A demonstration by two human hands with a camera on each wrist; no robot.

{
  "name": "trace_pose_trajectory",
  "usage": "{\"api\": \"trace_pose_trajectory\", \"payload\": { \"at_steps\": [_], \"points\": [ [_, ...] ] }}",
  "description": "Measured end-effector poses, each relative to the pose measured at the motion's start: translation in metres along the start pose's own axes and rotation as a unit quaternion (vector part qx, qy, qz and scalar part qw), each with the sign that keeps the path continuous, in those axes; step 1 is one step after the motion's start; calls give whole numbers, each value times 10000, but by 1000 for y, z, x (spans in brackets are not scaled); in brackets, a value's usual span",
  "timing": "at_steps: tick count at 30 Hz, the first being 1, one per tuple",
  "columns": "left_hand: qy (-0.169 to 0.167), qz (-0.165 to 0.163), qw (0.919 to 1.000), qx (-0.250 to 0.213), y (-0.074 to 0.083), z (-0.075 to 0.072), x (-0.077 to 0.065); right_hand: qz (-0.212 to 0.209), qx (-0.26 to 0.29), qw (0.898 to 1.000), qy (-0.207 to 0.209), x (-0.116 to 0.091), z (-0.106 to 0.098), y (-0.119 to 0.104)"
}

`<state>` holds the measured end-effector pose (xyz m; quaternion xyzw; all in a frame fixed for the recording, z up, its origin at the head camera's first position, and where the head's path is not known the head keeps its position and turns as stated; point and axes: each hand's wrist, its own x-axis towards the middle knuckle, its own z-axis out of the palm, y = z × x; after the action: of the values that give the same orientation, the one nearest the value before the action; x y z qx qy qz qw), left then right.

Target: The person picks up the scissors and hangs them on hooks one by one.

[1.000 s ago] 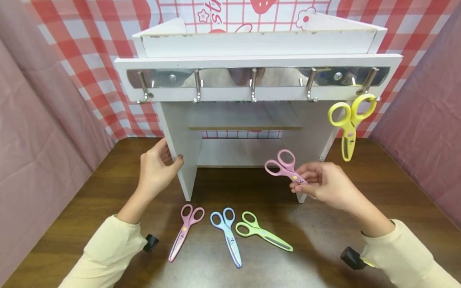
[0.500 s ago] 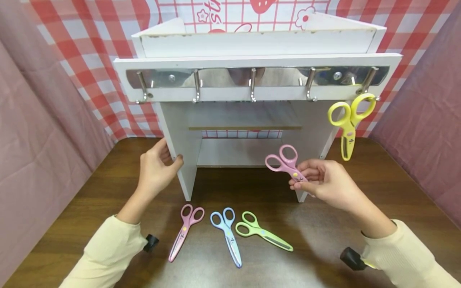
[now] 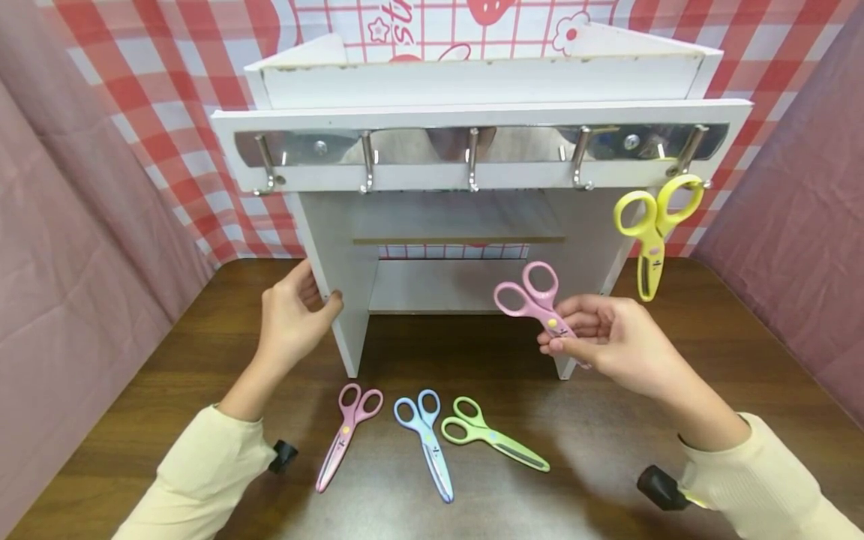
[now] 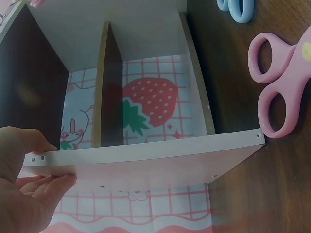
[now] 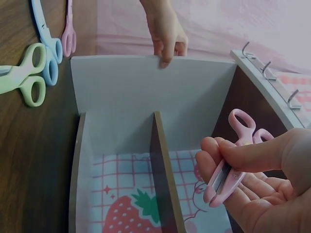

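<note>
Pink scissors [image 3: 540, 304] are held by the blade end in my right hand [image 3: 614, 341], finger loops up and to the left, in front of the white shelf unit's [image 3: 398, 90] right side panel. In the right wrist view, thumb and fingers pinch the blades of these scissors [image 5: 231, 177]. My left hand [image 3: 293, 311] grips the front edge of the left side panel [image 4: 160, 153], thumb on one face and fingers on the other. Yellow scissors [image 3: 651, 240] hang by a loop from the rightmost hook [image 3: 690, 150] of the metal hook rail [image 3: 418, 146].
On the wooden table [image 3: 236, 480] in front of the unit lie a second pair of pink scissors [image 3: 346, 431], blue scissors [image 3: 428, 442] and green scissors [image 3: 493, 435]. Behind the unit hangs a red checked cloth [image 3: 175, 112], with pink curtains [image 3: 74, 225] at the sides.
My right hand has raised the pink scissors slightly, their loops moving upward toward the hook rail. My left hand keeps its place on the panel.
</note>
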<state>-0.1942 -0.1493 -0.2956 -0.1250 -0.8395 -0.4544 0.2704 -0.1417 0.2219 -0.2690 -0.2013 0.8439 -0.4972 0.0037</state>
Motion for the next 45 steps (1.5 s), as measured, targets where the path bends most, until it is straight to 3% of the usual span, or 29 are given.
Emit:
{"api": "trace_pose_trajectory", "payload": {
  "at_steps": [6,24,45],
  "points": [
    [-39,-75,9999,-57,1,0,0,-91,-31,10000,24,0,-1,-4],
    [41,134,9999,6,-2,0,-1,-324,73,9994,88,1,-4,-14],
    [0,-18,10000,-95,2,-1,-1,-410,363,9984,170,0,-8,-27]
  ]
}}
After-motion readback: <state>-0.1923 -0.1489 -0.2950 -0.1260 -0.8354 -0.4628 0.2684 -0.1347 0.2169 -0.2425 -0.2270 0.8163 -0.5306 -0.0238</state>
